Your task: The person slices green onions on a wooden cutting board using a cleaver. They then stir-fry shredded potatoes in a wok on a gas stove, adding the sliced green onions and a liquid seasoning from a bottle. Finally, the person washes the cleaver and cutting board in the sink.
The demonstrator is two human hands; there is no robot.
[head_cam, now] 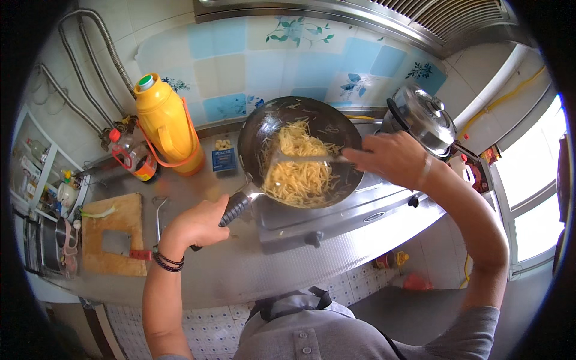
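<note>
My left hand (202,223) is wrapped around the black ridged handle (236,208) of a dark wok (254,130), which sits on a steel gas stove (288,225). Inside the wok lies a heap of pale yellow shredded food (299,180), perhaps potato, with loose shreds up the walls. My right hand (389,157) reaches over the wok's right rim and grips a spatula (310,158). Its blurred shaft crosses the middle of the heap, and its blade is in among the shreds, hard to make out.
Left of the wok stand a yellow thermos flask (164,121), a sauce bottle (132,155) and a blue packet (224,160) beside peeled garlic cloves (222,144). A cleaver (117,242) and a scallion (99,213) rest on a wooden cutting board (96,261). A lidded steel pot (423,117) occupies the right burner.
</note>
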